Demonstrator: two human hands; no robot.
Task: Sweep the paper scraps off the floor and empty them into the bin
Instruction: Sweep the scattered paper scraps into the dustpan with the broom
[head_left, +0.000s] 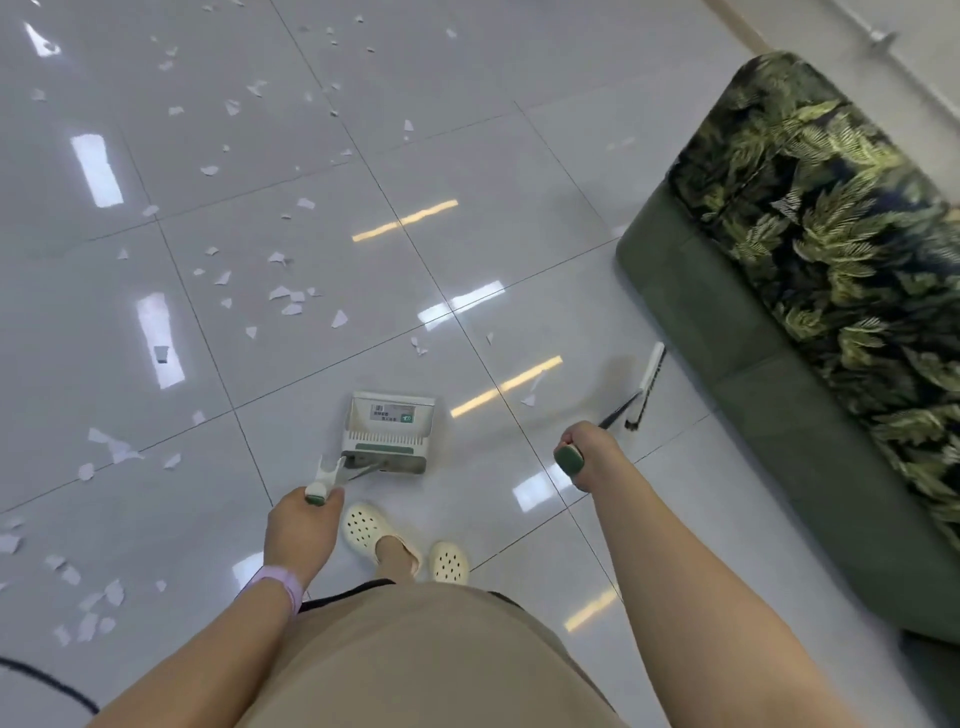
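Observation:
White paper scraps (291, 301) lie scattered over the glossy tiled floor, mostly in the left half and far middle. A white dustpan (387, 434) with a label inside stands on the floor just ahead of my feet. My left hand (301, 530) grips the top of its upright handle. My right hand (584, 457) grips the green-capped end of the broom's dark stick. The broom head (647, 387) is at the floor to the right, close to the sofa's base, and looks blurred. Two small scraps (530, 399) lie between dustpan and broom head.
A green sofa (779, 415) with a leaf-patterned cushion fills the right side. My feet in cream clogs (371, 530) stand behind the dustpan. A dark cable (47, 680) curves along the floor at bottom left. No bin is in view.

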